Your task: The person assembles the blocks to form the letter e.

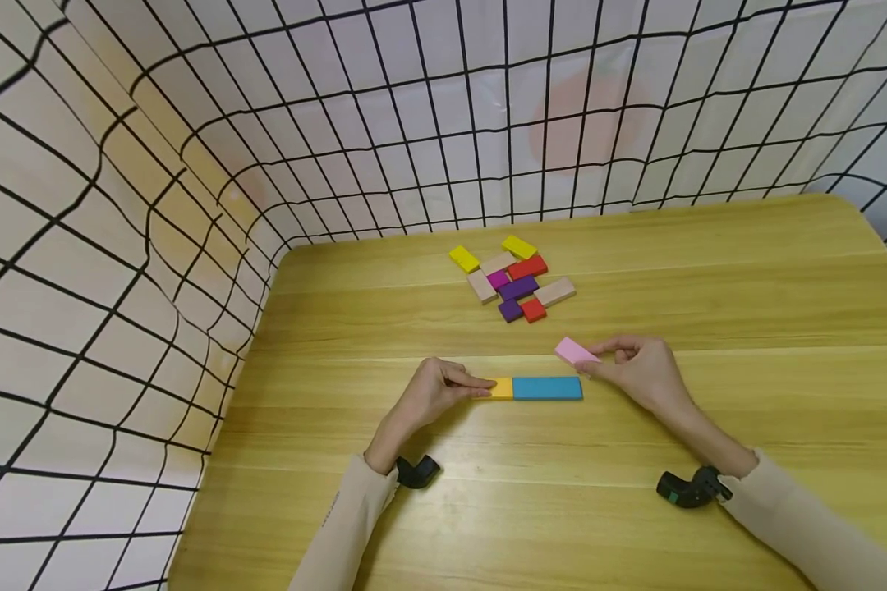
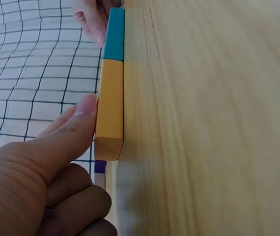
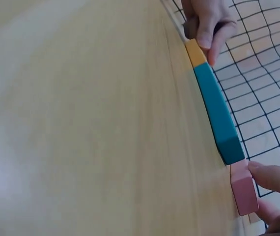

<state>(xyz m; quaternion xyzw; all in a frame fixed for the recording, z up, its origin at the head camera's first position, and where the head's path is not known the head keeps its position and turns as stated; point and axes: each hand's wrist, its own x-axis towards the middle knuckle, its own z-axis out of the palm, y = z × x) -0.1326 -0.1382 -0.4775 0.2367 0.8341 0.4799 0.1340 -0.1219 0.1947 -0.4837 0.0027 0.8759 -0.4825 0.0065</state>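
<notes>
My left hand (image 1: 434, 390) holds the orange block (image 1: 503, 389) flat on the table, thumb and index finger at its upper surface. In the left wrist view, the thumb (image 2: 83, 110) lies at the block's upper edge while the other fingers curl below. A longer blue block (image 1: 547, 388) adjoins the orange one end to end. My right hand (image 1: 646, 373) pinches a pink block (image 1: 575, 352) between thumb and fingers. From above, that block is slanted beyond the blue block's right end; in the right wrist view the pink block (image 3: 244, 189) overlaps that end.
Farther back on the wooden table (image 1: 710, 287) lies a loose cluster of blocks, including yellow blocks (image 1: 464, 258), red blocks (image 1: 528, 268), purple blocks (image 1: 518, 287), plain wood blocks (image 1: 555, 292) and a magenta one (image 1: 498, 279). A white curtain with black grid lines (image 1: 443, 107) borders the back and left.
</notes>
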